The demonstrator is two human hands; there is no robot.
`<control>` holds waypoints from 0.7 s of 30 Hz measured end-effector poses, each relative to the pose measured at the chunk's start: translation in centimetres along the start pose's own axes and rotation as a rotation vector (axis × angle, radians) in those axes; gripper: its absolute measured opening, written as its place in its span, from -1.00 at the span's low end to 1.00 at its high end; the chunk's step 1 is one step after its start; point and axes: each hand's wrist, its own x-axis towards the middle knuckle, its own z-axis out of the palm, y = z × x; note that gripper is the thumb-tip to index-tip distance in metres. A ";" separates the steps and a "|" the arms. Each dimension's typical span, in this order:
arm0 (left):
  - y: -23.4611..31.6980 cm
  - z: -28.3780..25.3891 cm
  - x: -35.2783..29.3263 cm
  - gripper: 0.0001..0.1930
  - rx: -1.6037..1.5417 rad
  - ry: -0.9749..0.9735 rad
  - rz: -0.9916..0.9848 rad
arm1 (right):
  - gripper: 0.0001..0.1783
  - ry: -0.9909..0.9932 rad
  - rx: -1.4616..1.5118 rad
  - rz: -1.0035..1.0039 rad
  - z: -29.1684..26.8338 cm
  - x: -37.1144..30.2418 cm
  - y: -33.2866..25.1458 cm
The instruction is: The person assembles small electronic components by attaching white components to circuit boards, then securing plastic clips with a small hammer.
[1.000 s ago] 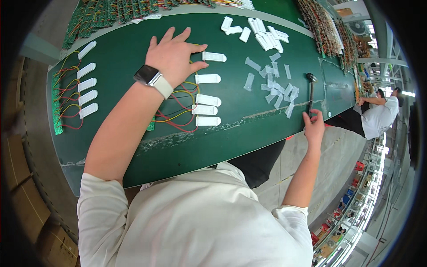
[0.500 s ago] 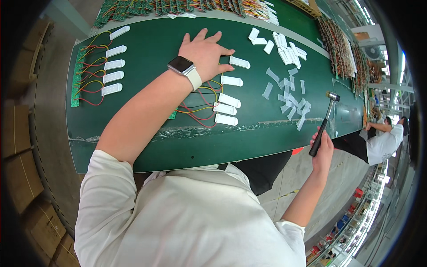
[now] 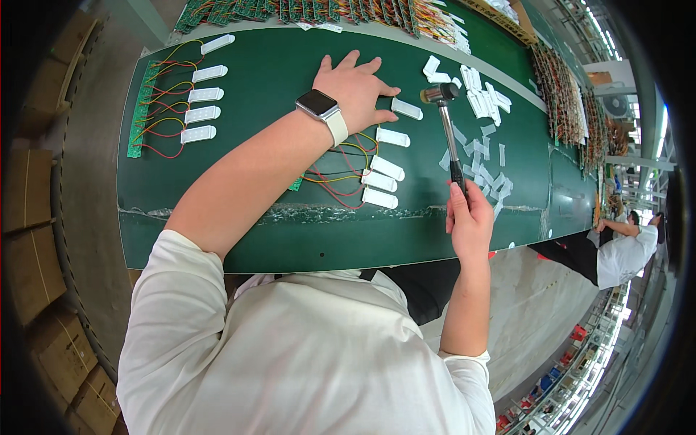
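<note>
My left hand (image 3: 355, 90) lies spread on the green tabletop, its fingers apart. Its thumb and a fingertip come close to a white plastic housing (image 3: 407, 109). Below that, more white housings (image 3: 393, 138) sit in a column, with red, yellow and black wires running under my arm to a green circuit board (image 3: 296, 184), mostly hidden. My right hand (image 3: 470, 217) is closed round the black handle of a small hammer (image 3: 452, 148). The hammer stands raised, its head over the table to the right of the housings.
At left, a green circuit board strip (image 3: 136, 134) is wired to several white housings (image 3: 205, 94). Loose white parts (image 3: 478, 94) and clear pieces (image 3: 478, 156) lie at right. Wired boards (image 3: 312, 10) are stacked along the far edge. Another person (image 3: 623, 243) works far right.
My right hand has brought the hammer up and left, from beyond the near table edge to over the table. My left hand stays spread by the housing. The view has shifted slightly.
</note>
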 end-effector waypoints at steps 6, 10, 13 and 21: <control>0.2 0.4 0.0 -0.44 -0.037 0.000 0.014 | -0.66 0.062 -0.189 -0.191 1.3 0.4 1.1; 0.0 0.2 -0.1 -0.44 -0.028 0.018 0.011 | -0.65 0.107 -0.480 -0.249 2.0 0.0 -0.4; 0.0 0.5 -0.2 -0.44 -0.017 0.022 0.011 | -0.67 0.086 -0.420 -0.216 1.2 0.4 -0.2; 0.2 0.6 0.3 -0.44 -0.002 0.033 0.021 | -0.67 0.166 -0.345 -0.206 1.3 -0.5 2.4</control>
